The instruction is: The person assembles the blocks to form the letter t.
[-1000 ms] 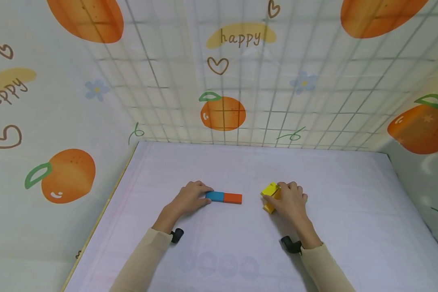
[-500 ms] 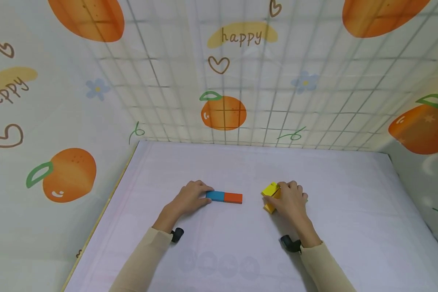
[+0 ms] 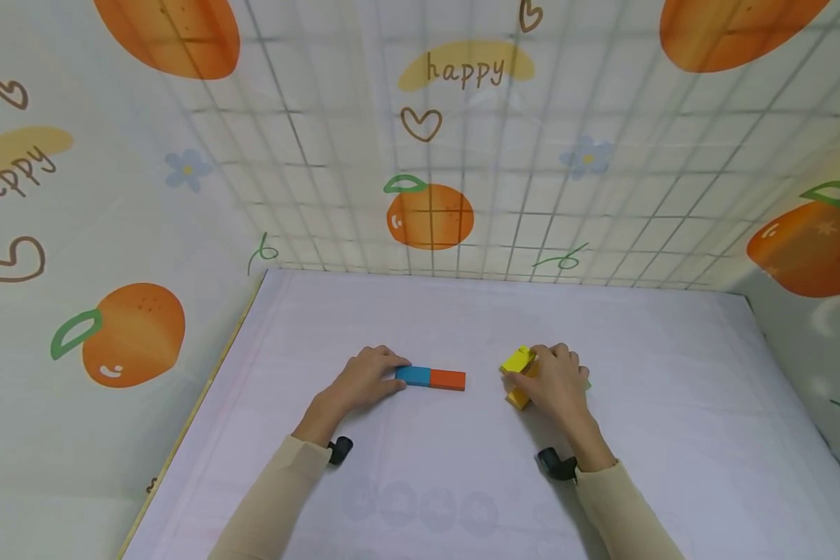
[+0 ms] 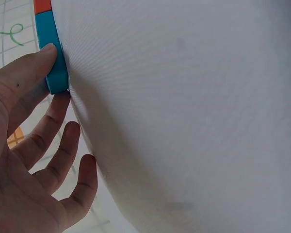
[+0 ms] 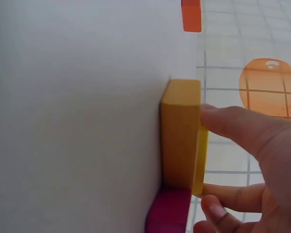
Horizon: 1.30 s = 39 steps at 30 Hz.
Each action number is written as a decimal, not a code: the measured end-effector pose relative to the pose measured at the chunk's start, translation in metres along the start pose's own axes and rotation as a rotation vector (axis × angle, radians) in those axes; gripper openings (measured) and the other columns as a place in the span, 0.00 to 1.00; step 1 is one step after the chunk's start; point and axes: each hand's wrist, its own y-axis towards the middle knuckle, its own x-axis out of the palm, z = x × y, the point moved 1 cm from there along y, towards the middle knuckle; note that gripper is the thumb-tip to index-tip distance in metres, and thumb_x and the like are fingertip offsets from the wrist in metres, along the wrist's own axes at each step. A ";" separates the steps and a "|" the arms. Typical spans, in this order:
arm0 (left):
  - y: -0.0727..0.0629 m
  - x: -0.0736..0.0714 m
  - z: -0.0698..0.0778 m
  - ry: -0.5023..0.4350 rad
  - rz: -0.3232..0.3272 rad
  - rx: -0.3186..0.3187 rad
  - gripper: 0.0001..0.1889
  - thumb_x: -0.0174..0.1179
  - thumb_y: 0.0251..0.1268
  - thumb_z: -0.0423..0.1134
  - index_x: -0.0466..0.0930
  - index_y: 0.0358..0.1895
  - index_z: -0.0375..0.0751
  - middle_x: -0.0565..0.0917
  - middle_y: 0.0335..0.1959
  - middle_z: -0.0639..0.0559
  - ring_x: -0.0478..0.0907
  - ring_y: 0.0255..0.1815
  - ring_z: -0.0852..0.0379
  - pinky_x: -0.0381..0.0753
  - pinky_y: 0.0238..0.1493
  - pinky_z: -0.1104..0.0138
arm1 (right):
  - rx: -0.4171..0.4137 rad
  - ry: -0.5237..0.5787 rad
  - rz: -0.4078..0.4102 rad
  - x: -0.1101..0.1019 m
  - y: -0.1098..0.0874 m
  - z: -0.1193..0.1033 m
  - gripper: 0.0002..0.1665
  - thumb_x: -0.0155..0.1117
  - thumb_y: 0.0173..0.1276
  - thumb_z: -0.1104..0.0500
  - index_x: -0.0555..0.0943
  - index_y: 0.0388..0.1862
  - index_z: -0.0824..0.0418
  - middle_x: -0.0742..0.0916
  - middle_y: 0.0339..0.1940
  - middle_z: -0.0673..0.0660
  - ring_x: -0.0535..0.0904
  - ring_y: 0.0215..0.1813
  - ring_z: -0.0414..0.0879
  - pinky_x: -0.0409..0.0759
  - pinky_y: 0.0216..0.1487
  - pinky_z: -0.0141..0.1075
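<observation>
On the white tabletop, a blue block [image 3: 414, 376] lies end to end with a red-orange block [image 3: 447, 379]. My left hand [image 3: 367, 378] pinches the blue block's outer end between thumb and fingers; the left wrist view shows the thumb on its side. My right hand [image 3: 558, 383] pinches a bright yellow block [image 3: 518, 360], with a darker orange-yellow block [image 3: 517, 398] right against it. In the right wrist view the yellow block [image 5: 202, 155] lies along the orange-yellow block [image 5: 180, 141], farther from the tabletop. A magenta block [image 5: 169, 211] adjoins the latter, mostly hidden in the head view.
A small green piece [image 3: 588, 383] shows just beyond my right hand's fingers, mostly hidden. Walls of printed cloth [image 3: 322, 202] with oranges and hearts enclose the back and sides of the white tabletop [image 3: 420, 459]. Small black devices [image 3: 340, 450] sit at both wrists.
My right hand has shifted slightly away from me with the yellow block, and more of the green piece shows beside it. The left hand stays on the blue block.
</observation>
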 end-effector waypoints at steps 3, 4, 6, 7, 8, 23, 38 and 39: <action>0.000 0.000 0.000 0.003 -0.003 -0.002 0.20 0.69 0.65 0.46 0.83 0.60 0.51 0.80 0.55 0.51 0.73 0.56 0.49 0.72 0.52 0.51 | -0.022 0.010 0.008 0.000 0.002 -0.002 0.42 0.75 0.59 0.41 0.77 0.61 0.69 0.77 0.51 0.69 0.70 0.52 0.64 0.64 0.49 0.60; 0.000 0.000 0.000 0.001 -0.004 -0.002 0.20 0.69 0.65 0.46 0.83 0.60 0.51 0.80 0.55 0.52 0.73 0.56 0.49 0.72 0.52 0.51 | -0.027 0.015 0.009 0.000 0.002 -0.003 0.42 0.75 0.59 0.42 0.77 0.61 0.69 0.77 0.51 0.69 0.70 0.52 0.64 0.65 0.49 0.60; -0.001 0.000 0.000 -0.001 -0.004 -0.002 0.20 0.69 0.66 0.46 0.83 0.60 0.51 0.80 0.55 0.52 0.73 0.56 0.50 0.72 0.52 0.51 | -0.034 0.023 0.006 0.001 0.004 -0.005 0.41 0.75 0.58 0.41 0.78 0.61 0.68 0.77 0.50 0.68 0.70 0.52 0.64 0.64 0.48 0.59; -0.001 0.000 0.001 -0.003 -0.004 -0.001 0.20 0.69 0.66 0.45 0.83 0.60 0.51 0.80 0.55 0.52 0.73 0.55 0.50 0.72 0.52 0.51 | -0.037 0.023 0.004 0.001 0.004 -0.006 0.41 0.75 0.58 0.41 0.78 0.61 0.68 0.77 0.51 0.68 0.70 0.52 0.63 0.65 0.48 0.59; -0.001 -0.001 0.001 -0.005 -0.004 0.000 0.20 0.69 0.66 0.45 0.83 0.60 0.51 0.80 0.55 0.51 0.73 0.55 0.50 0.72 0.52 0.51 | -0.039 0.023 0.001 0.002 0.005 -0.007 0.41 0.75 0.58 0.41 0.78 0.61 0.68 0.77 0.51 0.68 0.70 0.52 0.63 0.65 0.47 0.58; -0.002 0.002 -0.003 -0.006 0.015 0.010 0.20 0.69 0.65 0.47 0.83 0.60 0.53 0.79 0.55 0.53 0.72 0.55 0.51 0.71 0.52 0.53 | -0.084 0.086 -0.054 0.007 0.020 -0.028 0.42 0.77 0.57 0.40 0.78 0.63 0.63 0.78 0.46 0.62 0.70 0.49 0.57 0.65 0.49 0.55; -0.002 0.001 -0.002 -0.005 0.011 0.014 0.20 0.69 0.65 0.46 0.83 0.60 0.52 0.80 0.54 0.53 0.73 0.55 0.50 0.71 0.51 0.52 | -0.181 0.144 -0.094 0.017 0.031 -0.051 0.42 0.78 0.56 0.41 0.79 0.63 0.62 0.79 0.44 0.59 0.70 0.48 0.54 0.64 0.46 0.52; -0.001 0.001 -0.002 -0.004 0.012 0.015 0.20 0.69 0.65 0.46 0.83 0.60 0.52 0.80 0.54 0.53 0.73 0.55 0.50 0.72 0.51 0.52 | -0.187 0.146 -0.096 0.018 0.032 -0.052 0.41 0.78 0.56 0.41 0.79 0.63 0.62 0.79 0.44 0.59 0.70 0.48 0.54 0.65 0.46 0.51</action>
